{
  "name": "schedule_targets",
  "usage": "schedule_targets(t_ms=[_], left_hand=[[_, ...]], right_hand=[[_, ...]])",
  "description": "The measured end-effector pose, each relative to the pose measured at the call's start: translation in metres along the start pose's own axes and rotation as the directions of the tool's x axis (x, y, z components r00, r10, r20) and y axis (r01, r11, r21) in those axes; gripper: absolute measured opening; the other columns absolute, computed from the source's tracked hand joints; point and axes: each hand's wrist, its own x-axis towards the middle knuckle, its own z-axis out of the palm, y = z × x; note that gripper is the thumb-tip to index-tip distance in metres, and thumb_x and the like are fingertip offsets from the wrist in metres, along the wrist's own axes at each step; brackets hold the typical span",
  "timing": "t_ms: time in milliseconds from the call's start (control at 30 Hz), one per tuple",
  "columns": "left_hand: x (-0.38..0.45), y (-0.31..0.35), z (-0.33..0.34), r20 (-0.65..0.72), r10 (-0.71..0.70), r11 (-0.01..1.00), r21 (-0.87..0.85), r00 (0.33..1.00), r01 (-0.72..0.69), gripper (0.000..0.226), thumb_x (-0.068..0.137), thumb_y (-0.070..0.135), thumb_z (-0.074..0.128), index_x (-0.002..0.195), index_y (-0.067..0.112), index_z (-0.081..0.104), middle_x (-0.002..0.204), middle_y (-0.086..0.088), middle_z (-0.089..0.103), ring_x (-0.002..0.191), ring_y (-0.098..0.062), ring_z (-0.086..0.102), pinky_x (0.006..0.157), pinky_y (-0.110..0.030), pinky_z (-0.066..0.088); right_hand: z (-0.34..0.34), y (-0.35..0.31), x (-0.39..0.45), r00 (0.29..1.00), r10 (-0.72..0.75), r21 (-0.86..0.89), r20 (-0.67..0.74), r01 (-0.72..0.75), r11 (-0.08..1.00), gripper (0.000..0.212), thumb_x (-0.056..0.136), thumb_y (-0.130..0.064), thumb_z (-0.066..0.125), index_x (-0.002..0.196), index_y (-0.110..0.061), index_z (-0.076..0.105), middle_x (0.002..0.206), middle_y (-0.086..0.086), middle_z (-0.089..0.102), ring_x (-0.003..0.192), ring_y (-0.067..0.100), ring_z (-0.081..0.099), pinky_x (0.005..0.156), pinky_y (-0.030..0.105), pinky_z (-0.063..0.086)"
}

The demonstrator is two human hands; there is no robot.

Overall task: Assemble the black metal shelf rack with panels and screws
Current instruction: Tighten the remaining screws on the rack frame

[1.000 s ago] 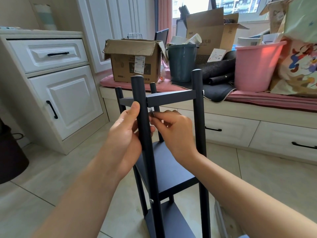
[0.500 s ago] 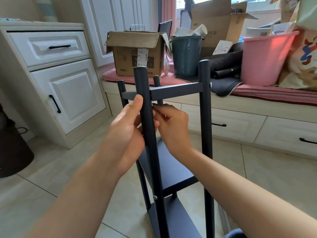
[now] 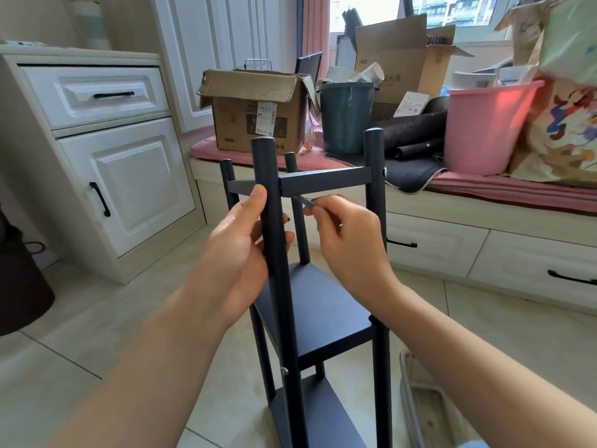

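Moved: right hand (image 3: 350,240) had backed off the near post (image 3: 274,240), so a thin grey tool (image 3: 305,201) showed.
Right hand: pinched that tool just under the top panel (image 3: 324,184).
Left hand (image 3: 237,250): curled round the post, thumb up.
Rack (image 3: 323,302): stood upright on the tile floor (image 3: 97,318), lower shelves in.
Room: white cabinet (image 3: 106,163) on the left, window bench (image 3: 484,215) with a cardboard box (image 3: 258,111) and pink bucket (image 3: 487,124).

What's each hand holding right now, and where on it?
Left hand grips the rack's near post just below the top panel. Right hand pinches a small grey tool by its rear end.
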Motion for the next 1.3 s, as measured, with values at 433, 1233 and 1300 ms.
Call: schedule_targets(t_ms=[433, 1233, 1300], left_hand=[[0.002, 0.0, 0.0, -0.001, 0.015, 1.0, -0.002, 1.0, -0.015, 0.037, 0.08, 0.045, 0.066, 0.101, 0.014, 0.066, 0.073, -0.001, 0.062, 0.067, -0.018, 0.059, 0.072, -0.03, 0.057], [-0.001, 0.0, 0.0, 0.044, 0.009, 1.0, -0.002, 0.999, -0.009, 0.038, 0.092, 0.041, 0.059, 0.116, 0.012, 0.057, 0.077, -0.002, 0.061, 0.076, -0.019, 0.056, 0.081, -0.032, 0.053], [-0.001, 0.0, -0.001, 0.051, 0.009, 1.0, -0.002, 0.999, -0.009, 0.037, 0.094, 0.04, 0.058, 0.117, 0.012, 0.058, 0.077, -0.001, 0.061, 0.074, -0.018, 0.056, 0.081, -0.032, 0.053]], right_hand=[[0.001, -0.007, -0.002, 0.999, -0.052, -0.1, 0.013, 0.053, 0.994, 0.019, 0.098, -0.009, 0.058, 0.105, -0.006, 0.075, 0.088, 0.004, 0.072, 0.08, 0.017, 0.065, 0.074, 0.028, 0.053], [0.027, 0.008, -0.005, 0.994, -0.104, -0.059, -0.045, 0.101, 0.993, 0.015, 0.094, -0.016, 0.066, 0.101, -0.013, 0.078, 0.083, 0.0, 0.074, 0.08, 0.022, 0.059, 0.071, 0.043, 0.049], [0.03, 0.011, -0.004, 0.989, -0.137, -0.076, -0.061, 0.132, 0.988, 0.014, 0.093, -0.014, 0.066, 0.098, -0.011, 0.078, 0.08, 0.002, 0.073, 0.077, 0.025, 0.058, 0.068, 0.045, 0.049]])
